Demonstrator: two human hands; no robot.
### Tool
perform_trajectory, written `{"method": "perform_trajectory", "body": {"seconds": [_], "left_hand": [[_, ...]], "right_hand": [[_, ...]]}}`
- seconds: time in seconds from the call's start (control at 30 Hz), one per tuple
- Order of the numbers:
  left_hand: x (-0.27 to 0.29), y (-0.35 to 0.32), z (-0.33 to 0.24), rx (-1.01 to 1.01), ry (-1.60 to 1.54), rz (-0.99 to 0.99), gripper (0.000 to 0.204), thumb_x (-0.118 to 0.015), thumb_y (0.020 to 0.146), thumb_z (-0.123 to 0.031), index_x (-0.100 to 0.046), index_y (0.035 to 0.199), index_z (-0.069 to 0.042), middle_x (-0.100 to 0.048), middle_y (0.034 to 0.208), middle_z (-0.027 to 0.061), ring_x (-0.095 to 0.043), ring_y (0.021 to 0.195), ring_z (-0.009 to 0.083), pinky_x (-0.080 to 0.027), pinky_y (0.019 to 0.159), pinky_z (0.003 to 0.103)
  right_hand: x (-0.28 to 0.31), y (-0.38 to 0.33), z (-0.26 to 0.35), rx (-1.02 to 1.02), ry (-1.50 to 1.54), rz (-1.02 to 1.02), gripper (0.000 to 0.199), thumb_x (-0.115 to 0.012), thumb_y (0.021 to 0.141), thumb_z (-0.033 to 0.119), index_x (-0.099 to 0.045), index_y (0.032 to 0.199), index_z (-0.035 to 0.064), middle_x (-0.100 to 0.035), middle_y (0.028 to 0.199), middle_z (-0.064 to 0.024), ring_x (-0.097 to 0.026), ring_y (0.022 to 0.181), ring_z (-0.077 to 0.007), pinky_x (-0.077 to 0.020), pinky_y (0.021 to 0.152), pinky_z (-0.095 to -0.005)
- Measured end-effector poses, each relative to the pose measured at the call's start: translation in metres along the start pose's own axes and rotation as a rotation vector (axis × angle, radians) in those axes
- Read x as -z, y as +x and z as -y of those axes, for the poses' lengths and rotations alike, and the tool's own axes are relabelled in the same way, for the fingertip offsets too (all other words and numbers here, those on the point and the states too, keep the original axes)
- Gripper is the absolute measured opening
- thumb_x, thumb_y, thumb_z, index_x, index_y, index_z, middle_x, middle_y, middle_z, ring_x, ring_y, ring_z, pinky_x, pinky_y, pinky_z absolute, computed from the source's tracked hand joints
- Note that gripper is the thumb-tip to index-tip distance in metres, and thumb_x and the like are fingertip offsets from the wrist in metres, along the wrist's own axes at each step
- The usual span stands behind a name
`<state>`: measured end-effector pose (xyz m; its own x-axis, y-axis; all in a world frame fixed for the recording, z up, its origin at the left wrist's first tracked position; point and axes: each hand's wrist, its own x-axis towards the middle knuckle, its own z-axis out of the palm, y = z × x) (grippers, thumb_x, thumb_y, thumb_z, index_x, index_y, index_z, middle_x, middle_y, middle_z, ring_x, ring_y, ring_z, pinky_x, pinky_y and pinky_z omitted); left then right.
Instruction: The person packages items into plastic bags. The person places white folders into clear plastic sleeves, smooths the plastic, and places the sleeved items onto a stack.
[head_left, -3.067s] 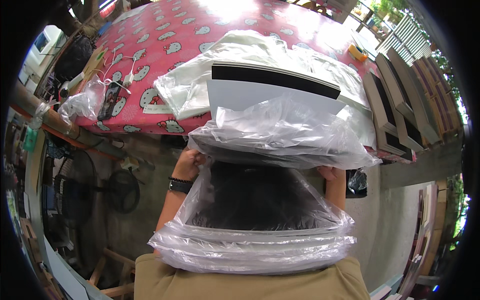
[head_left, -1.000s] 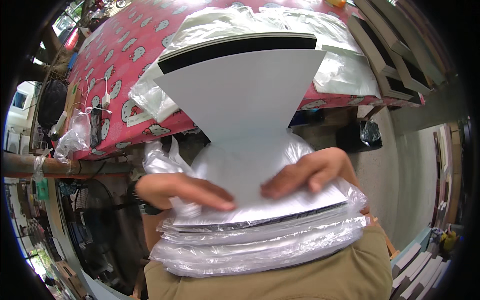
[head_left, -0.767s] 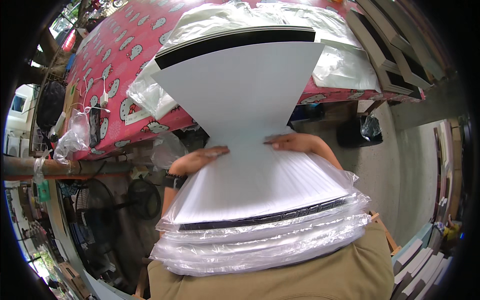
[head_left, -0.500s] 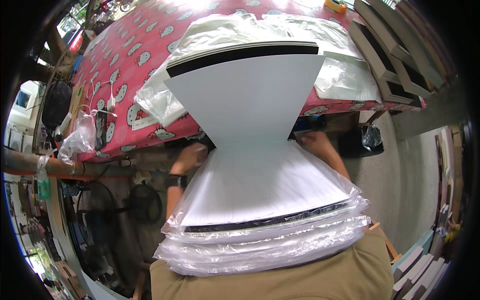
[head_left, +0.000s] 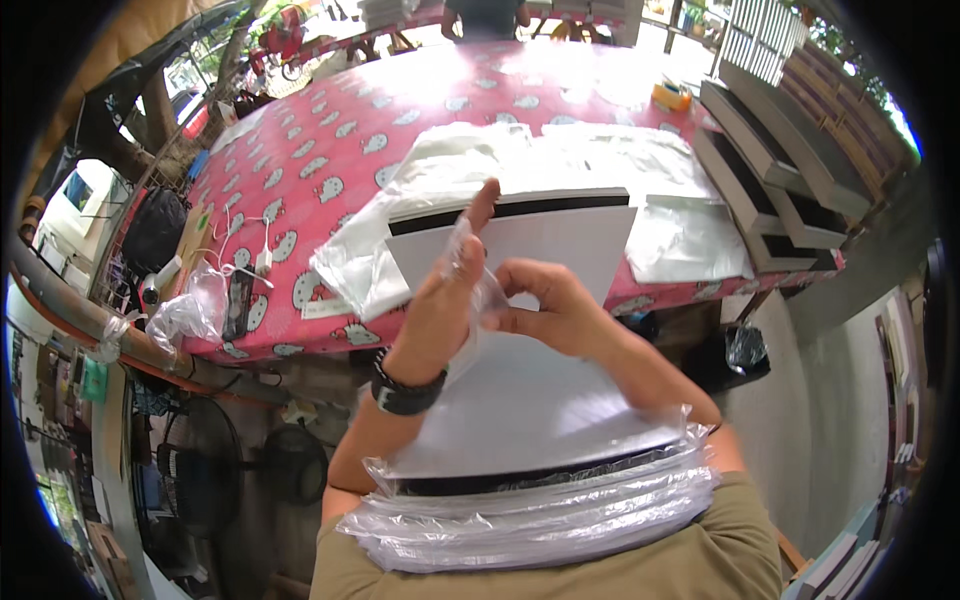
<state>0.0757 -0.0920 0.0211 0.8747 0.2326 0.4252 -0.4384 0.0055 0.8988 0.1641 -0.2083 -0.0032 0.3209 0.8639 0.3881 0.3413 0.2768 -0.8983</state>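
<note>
My left hand (head_left: pixel 440 310), with a black watch at the wrist, is raised in front of the table edge. Its fingers stretch upward, and a strip of clear plastic film (head_left: pixel 488 300) lies along its palm. My right hand (head_left: pixel 555 300) is closed in a pinch on that film, against the left palm. Behind both hands a white board (head_left: pixel 595 235) with a dark band along its far edge leans at the table. On my lap lies a white panel (head_left: pixel 530 400) in clear plastic, atop several plastic-wrapped layers (head_left: pixel 540 525).
A pink patterned tablecloth (head_left: pixel 340 150) covers the table. Clear plastic bags (head_left: pixel 690 235) lie on it beside stacked grey-white boxes (head_left: pixel 775 190). A tape roll (head_left: pixel 670 95), a white cable (head_left: pixel 265 255) and crumpled plastic (head_left: pixel 190 310) sit farther out. A fan (head_left: pixel 200 465) stands lower left.
Both hands have come up from beside the wrapped stack to meet over it, now with clear film between them. The view has tilted up, showing more of the far table.
</note>
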Motion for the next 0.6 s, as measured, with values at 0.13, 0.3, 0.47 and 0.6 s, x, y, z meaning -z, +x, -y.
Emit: {"method": "perform_trajectory", "body": {"seconds": [0.13,0.3,0.47,0.6], "left_hand": [[-0.001,-0.012,0.012,0.077,0.025,-0.207,0.046,-0.057,0.082,-0.024,-0.043,0.118,0.001,-0.05,0.091,0.0036,-0.045,0.073,0.007,-0.036,0.065,0.019],[0.004,-0.02,0.017,0.205,-0.066,-0.368,0.021,-0.062,0.078,-0.017,-0.062,0.092,-0.001,-0.044,0.054,-0.0072,-0.032,0.047,0.0006,-0.023,0.042,0.016],[-0.002,-0.023,0.007,0.294,-0.01,-0.299,0.02,-0.062,0.078,-0.016,-0.062,0.093,-0.004,-0.051,0.06,-0.0053,-0.038,0.049,0.0,-0.028,0.041,0.014],[-0.001,-0.024,0.009,0.295,0.1,-0.362,0.022,-0.062,0.078,-0.017,-0.062,0.096,-0.006,-0.057,0.065,-0.0041,-0.043,0.052,-0.0004,-0.034,0.043,0.014]], "right_hand": [[0.002,-0.006,-0.006,-0.143,0.163,-0.171,0.012,-0.061,0.077,0.008,-0.053,0.082,0.0013,-0.053,0.068,0.001,-0.047,0.063,-0.005,-0.0396,0.058,-0.0195],[0.002,-0.015,-0.001,-0.174,0.275,-0.322,0.01,-0.06,0.08,0.009,-0.054,0.078,0.0013,-0.052,0.068,0.0027,-0.045,0.063,-0.0028,-0.037,0.056,-0.0165],[0.002,-0.019,0.0,-0.155,0.051,-0.279,0.012,-0.06,0.079,0.011,-0.056,0.079,0.0002,-0.052,0.065,0.0021,-0.043,0.06,-0.0028,-0.0362,0.053,-0.0175],[0.002,-0.019,-0.003,-0.147,-0.107,-0.296,0.013,-0.06,0.079,0.013,-0.058,0.084,0.0009,-0.055,0.066,-0.0013,-0.044,0.06,-0.0051,-0.0375,0.054,-0.0185]]}}
